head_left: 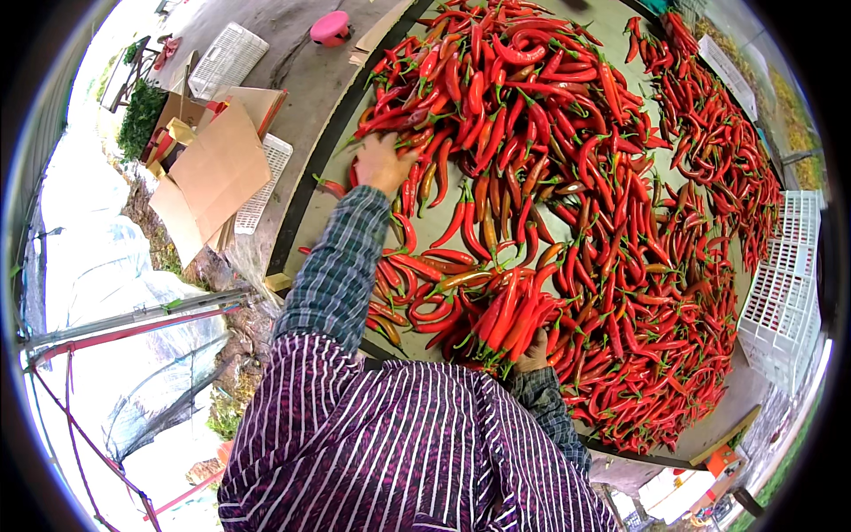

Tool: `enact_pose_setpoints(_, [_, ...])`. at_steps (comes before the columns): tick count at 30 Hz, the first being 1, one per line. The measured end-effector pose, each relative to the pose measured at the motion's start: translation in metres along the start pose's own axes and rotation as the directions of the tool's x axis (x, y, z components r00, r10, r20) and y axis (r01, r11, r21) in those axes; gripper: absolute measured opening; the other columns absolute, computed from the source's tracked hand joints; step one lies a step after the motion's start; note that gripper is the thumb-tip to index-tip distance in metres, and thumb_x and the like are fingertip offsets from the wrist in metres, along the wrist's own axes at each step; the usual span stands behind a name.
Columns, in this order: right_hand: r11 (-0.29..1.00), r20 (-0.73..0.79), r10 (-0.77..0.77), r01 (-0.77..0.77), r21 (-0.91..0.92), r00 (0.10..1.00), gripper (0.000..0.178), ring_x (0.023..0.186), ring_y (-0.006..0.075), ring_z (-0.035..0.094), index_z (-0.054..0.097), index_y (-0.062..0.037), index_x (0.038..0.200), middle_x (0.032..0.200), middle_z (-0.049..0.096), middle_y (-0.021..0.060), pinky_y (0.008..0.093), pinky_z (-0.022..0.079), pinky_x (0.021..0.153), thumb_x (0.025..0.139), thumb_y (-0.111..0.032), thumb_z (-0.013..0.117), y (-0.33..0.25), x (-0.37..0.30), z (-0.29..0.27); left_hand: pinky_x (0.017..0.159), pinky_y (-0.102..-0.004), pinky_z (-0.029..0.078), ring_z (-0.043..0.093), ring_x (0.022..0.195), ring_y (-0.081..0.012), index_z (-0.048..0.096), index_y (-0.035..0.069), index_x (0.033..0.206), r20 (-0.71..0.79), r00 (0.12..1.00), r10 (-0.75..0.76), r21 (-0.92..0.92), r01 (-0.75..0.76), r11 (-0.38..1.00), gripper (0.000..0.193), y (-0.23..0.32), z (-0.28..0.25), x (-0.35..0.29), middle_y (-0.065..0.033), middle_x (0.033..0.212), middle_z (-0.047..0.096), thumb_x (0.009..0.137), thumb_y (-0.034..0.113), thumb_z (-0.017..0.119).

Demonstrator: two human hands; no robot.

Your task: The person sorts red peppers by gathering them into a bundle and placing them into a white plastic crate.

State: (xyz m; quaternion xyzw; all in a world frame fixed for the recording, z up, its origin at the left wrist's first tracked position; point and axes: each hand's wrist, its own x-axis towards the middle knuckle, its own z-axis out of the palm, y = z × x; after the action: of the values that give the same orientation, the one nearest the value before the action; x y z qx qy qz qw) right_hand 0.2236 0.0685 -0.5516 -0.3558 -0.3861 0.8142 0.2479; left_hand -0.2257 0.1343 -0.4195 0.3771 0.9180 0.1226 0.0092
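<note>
A bunch of long red chili peppers [512, 312] with green stems rests in my right hand [534, 353]. That hand is closed round the bunch's right side near the table's front edge, and the peppers hide part of its fingers. Farther off to the left, my left hand [383, 166] reaches over the table to the left edge of the big chili pile [532, 97]. Its fingers are apart, touching or just above the peppers there; whether one lies under them is hidden. Loose red and brownish chilies [425, 284] lie between my two hands.
More chilies cover the right side of the dark-edged table [306, 182]. White plastic crates [784, 293] stand beyond its right edge. On the floor at left are cardboard sheets [217, 173], a white crate [229, 60] and a pink stool [331, 28].
</note>
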Motion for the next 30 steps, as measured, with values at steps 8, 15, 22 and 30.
enact_pose_setpoints(8, [0.865, 0.071, 0.059, -0.086, 0.495, 0.996, 0.053, 0.116, 0.0188, 0.046, 0.045, -0.0091, 0.125, 0.127, 0.05, 0.0001, 0.0385, 0.036, 0.101, 0.08, -0.024, 0.069, -0.012, 0.001, 0.003, 0.092, -0.0431, 0.043, 0.048, 0.108, -0.0392, 0.055, 0.006, 0.112, 0.269, 0.933, 0.238, -0.155, -0.202, 0.967, 0.04, 0.006, -0.017, -0.058, -0.0214, 0.127, 0.041, 0.075, 0.016, 0.067])
enact_pose_setpoints(15, [0.672, 0.159, 0.07, -0.164, 0.722, 0.985, 0.05, 0.111, 0.0186, 0.051, 0.046, -0.0084, 0.123, 0.121, 0.054, 0.002, 0.0356, 0.041, 0.098, 0.082, -0.027, 0.066, -0.036, 0.003, 0.019, 0.093, -0.0412, 0.042, 0.048, 0.109, -0.0361, 0.06, 0.005, 0.101, 0.253, 0.843, 0.474, -0.257, -0.413, 0.873, 0.027, -0.018, -0.038, -0.108, -0.0182, 0.123, 0.047, 0.074, 0.0, 0.056])
enact_pose_setpoints(22, [0.598, 0.177, 0.133, -0.221, 0.771, 0.975, 0.049, 0.11, 0.0197, 0.052, 0.052, -0.0079, 0.117, 0.116, 0.058, 0.0017, 0.0373, 0.041, 0.099, 0.077, -0.029, 0.071, -0.042, 0.006, 0.021, 0.093, -0.041, 0.041, 0.048, 0.11, -0.0351, 0.062, 0.006, 0.1, 0.195, 0.907, 0.372, -0.206, -0.333, 0.92, 0.029, -0.031, -0.04, -0.11, -0.0173, 0.119, 0.05, 0.073, -0.002, 0.055])
enact_pose_setpoints(30, [0.666, 0.046, 0.242, -0.201, 0.719, 0.969, 0.062, 0.102, 0.0265, 0.058, 0.048, -0.0071, 0.121, 0.118, 0.057, 0.0079, 0.0414, 0.057, 0.074, 0.07, -0.025, 0.079, -0.019, 0.004, 0.004, 0.08, -0.0433, 0.045, 0.056, 0.095, -0.0328, 0.066, 0.007, 0.09, 0.119, 0.986, 0.12, 0.0, -0.12, 0.993, 0.019, -0.026, -0.04, -0.058, -0.0149, 0.102, 0.061, 0.08, 0.019, 0.056])
